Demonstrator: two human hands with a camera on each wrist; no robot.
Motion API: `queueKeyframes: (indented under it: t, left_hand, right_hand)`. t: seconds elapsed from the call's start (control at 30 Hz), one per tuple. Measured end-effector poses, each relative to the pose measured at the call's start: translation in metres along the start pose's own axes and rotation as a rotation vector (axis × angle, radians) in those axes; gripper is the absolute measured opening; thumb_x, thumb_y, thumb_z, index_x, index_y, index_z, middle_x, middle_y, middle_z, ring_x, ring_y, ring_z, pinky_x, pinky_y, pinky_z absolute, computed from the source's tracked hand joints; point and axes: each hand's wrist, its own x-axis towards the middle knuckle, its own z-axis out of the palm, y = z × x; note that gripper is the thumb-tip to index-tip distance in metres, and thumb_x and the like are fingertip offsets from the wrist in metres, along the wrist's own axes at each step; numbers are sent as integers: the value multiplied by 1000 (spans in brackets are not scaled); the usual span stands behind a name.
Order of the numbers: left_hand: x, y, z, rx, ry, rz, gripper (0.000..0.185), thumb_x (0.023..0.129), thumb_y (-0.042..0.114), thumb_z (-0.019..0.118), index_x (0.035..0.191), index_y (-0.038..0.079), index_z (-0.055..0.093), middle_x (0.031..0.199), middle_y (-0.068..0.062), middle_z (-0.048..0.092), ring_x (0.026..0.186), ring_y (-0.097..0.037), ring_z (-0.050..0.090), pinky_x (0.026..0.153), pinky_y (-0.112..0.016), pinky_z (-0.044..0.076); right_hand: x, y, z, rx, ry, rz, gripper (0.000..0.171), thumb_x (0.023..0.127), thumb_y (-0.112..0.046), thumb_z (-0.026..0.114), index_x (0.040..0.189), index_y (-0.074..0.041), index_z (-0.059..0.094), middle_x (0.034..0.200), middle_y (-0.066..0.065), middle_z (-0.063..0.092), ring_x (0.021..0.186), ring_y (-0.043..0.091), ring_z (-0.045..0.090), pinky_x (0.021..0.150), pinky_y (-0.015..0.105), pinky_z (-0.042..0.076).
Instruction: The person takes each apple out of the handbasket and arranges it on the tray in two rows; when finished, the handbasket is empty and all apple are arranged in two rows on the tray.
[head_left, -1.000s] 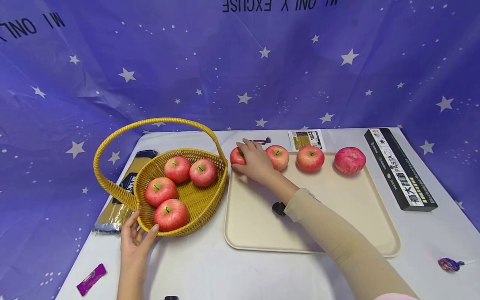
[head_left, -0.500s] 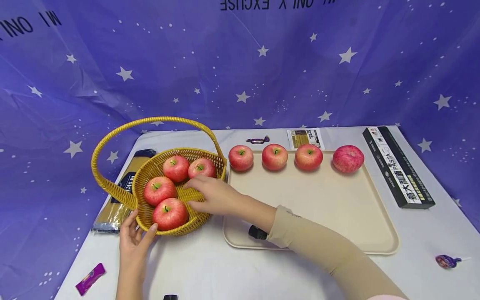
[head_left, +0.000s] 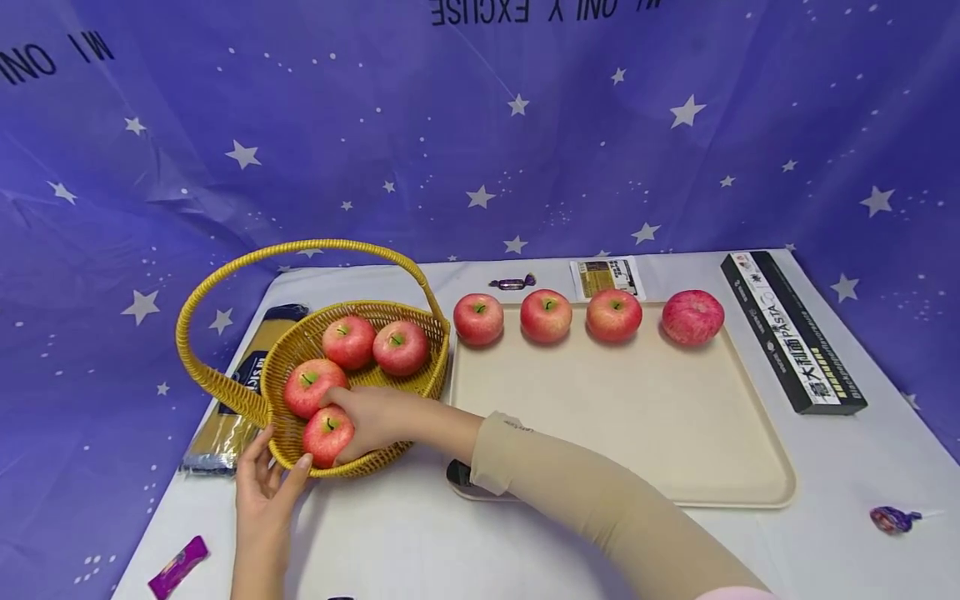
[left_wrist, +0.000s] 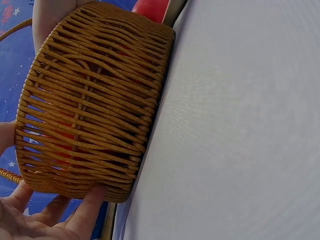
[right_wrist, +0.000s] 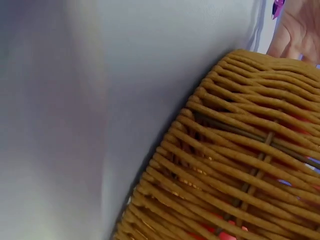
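In the head view, a yellow-brown woven basket with a tall arched handle holds several red apples. My left hand grips its near-left rim, thumb at the rim and fingers against the outer wall. Inside the basket, my right hand grips the nearest apple, thumb on top; its fingers are partly hidden. Another apple lies just behind that one, and two more sit at the back. Both wrist views show mostly the basket's side; the left hand's palm appears in the right wrist view.
A beige tray lies right of the basket, with several apples in a row along its far edge. Behind are a wrapped candy and a sachet. A black pasta box lies right, a lollipop near it, a pasta bag left.
My right hand has come from the tray's leftmost apple, which stays there, leftward into the basket and now grips its front apple. My left hand has kept its hold on the rim.
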Motion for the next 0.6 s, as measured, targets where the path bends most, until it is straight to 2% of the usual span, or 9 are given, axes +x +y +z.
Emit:
queueKeyframes:
  t: [0.13,0.3,0.47,0.6]
  left_hand:
    - [0,-1,0,-14,5,-6,66,92,-10,56,147,16,32,149,-10,26,132,-24,31,90,-10,46]
    - [1,-4,4,13,-3,-10,66,92,-9,57,147,15,31,148,-10,27,132,-24,32,90,-9,45]
    - [-1,-3,4,62,0,-12,65,92,-5,59,147,15,30,150,-12,25,137,-26,28,91,-8,43]
    - [-1,2,-1,78,7,-3,65,93,-2,60,147,15,30,151,-14,24,138,-25,26,92,-8,42]
  right_hand:
    - [-1,1,1,10,42,13,67,73,-43,81,128,-22,47,110,-7,61,94,5,59,77,16,48]
    - [-18,13,-10,143,135,-6,72,72,-42,81,132,-23,46,118,-7,56,105,3,53,84,17,47]
    - [-56,26,-40,289,268,-75,72,73,-37,82,134,-23,46,121,-10,54,106,2,52,90,19,46]
    - [-101,46,-69,432,391,-98,73,72,-27,85,134,-20,47,124,-8,54,107,5,54,91,25,50]
